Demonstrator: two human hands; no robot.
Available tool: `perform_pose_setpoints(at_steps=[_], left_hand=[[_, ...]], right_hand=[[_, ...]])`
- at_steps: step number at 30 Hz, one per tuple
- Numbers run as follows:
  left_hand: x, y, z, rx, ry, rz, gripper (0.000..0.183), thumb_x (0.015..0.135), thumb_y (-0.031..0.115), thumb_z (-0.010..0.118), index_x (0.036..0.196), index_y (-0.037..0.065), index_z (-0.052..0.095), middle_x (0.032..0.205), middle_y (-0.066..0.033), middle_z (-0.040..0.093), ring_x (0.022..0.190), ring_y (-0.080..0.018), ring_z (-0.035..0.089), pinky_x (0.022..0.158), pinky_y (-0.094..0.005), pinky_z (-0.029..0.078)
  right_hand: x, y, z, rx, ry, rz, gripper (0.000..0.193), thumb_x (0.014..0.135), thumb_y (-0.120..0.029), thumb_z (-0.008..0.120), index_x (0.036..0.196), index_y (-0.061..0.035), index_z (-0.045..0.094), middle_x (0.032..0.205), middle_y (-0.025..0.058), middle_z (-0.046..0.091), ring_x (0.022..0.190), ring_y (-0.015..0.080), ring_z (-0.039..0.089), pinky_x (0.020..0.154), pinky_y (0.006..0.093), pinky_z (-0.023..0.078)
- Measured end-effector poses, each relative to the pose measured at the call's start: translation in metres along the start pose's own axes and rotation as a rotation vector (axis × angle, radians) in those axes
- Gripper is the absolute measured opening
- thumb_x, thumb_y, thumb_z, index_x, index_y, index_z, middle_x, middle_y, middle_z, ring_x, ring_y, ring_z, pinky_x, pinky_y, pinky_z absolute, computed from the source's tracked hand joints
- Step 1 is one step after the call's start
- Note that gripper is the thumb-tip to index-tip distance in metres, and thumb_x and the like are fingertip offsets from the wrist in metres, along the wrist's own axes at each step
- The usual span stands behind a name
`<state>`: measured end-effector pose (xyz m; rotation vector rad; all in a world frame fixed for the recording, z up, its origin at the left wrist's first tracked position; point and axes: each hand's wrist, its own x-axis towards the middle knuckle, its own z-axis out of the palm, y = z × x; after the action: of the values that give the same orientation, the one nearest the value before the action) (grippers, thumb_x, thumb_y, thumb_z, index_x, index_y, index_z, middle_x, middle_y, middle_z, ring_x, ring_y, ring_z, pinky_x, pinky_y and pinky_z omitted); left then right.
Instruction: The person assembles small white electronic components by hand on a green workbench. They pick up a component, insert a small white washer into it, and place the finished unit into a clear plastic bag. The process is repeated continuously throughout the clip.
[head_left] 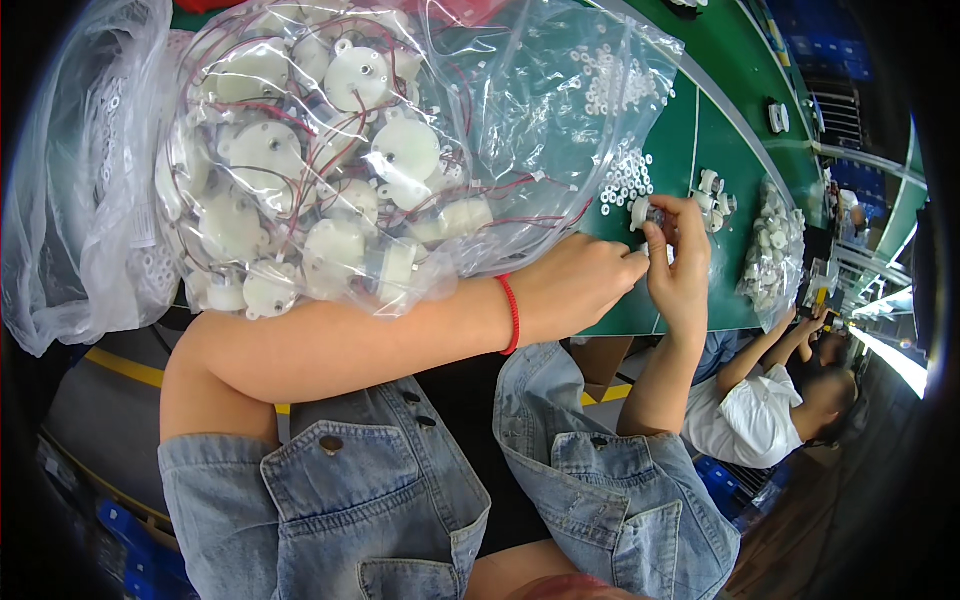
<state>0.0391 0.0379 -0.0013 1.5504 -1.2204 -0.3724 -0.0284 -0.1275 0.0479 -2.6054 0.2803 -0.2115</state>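
My right hand (pixel 682 262) pinches a small white round motor part (pixel 640 213) between thumb and fingers, just above the green table. Close beside it, my left hand (pixel 588 285) has its fingers pressed together, tips near the right thumb. Whatever the left fingertips hold, if anything, is hidden. Small white washers (pixel 627 182) lie loose on the table just beyond both hands. To the left, a large clear bag (pixel 500 120) bulges with white round geared motors (pixel 358 80) trailing red and dark wires; my left forearm lies along its near edge.
More white washers (pixel 615 85) show through the clear plastic farther back. Several white motor parts (pixel 713 200) sit right of my hands, with a filled clear bag (pixel 772 245) beyond. Another crumpled bag (pixel 90 200) hangs at far left. A co-worker in a white shirt (pixel 750 415) sits at right.
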Motion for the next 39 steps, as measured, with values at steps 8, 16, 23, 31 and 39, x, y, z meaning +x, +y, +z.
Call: perform_pose_setpoints(at_steps=[8,16,23,31,39], left_hand=[[-0.001,-0.001,0.000,0.017,-0.009,0.016,0.013,0.091,0.015,0.060,0.090,0.002,0.057,0.078,-0.0142,0.062,0.070,-0.0345,0.065,0.062,-0.0445,0.052],[-0.002,0.000,0.002,0.024,-0.044,0.000,0.012,0.090,0.014,0.060,0.089,0.003,0.059,0.080,-0.0129,0.063,0.074,-0.0332,0.065,0.064,-0.0437,0.053],[-0.005,0.002,0.006,0.048,-0.006,0.021,0.011,0.091,0.015,0.060,0.090,0.004,0.060,0.081,-0.0108,0.063,0.081,-0.0299,0.065,0.073,-0.0420,0.052],[-0.002,0.007,-0.003,-0.039,-0.001,-0.016,0.011,0.091,0.016,0.061,0.094,0.005,0.061,0.086,-0.0116,0.067,0.083,-0.0307,0.066,0.073,-0.0425,0.052],[-0.001,0.010,-0.005,-0.064,0.013,-0.004,0.011,0.092,0.017,0.062,0.097,0.008,0.064,0.082,-0.0102,0.067,0.076,-0.0296,0.066,0.068,-0.0418,0.051]], right_hand=[[0.019,-0.009,-0.017,-0.144,-0.234,-0.135,0.018,0.085,0.005,0.060,0.100,0.0035,0.050,0.092,0.0204,0.055,0.086,0.0419,0.055,0.075,0.0439,0.046],[0.036,-0.018,-0.027,-0.278,-0.420,-0.219,0.017,0.086,0.000,0.058,0.098,0.0024,0.045,0.090,0.0210,0.053,0.087,0.0437,0.052,0.075,0.0490,0.042],[0.036,-0.024,-0.024,-0.316,-0.447,-0.190,0.019,0.085,0.000,0.059,0.099,0.0015,0.046,0.092,0.0214,0.054,0.089,0.0438,0.053,0.075,0.0497,0.043],[0.023,0.000,-0.028,0.091,-0.359,0.114,0.014,0.096,-0.005,0.055,0.107,-0.0001,0.048,0.087,0.0114,0.053,0.078,0.0225,0.055,0.068,0.0354,0.043],[-0.018,0.019,-0.010,1.434,-0.144,0.210,0.030,0.099,-0.025,0.056,0.114,0.0000,0.050,0.091,0.0044,0.052,0.071,0.0108,0.043,0.066,0.0283,0.039]])
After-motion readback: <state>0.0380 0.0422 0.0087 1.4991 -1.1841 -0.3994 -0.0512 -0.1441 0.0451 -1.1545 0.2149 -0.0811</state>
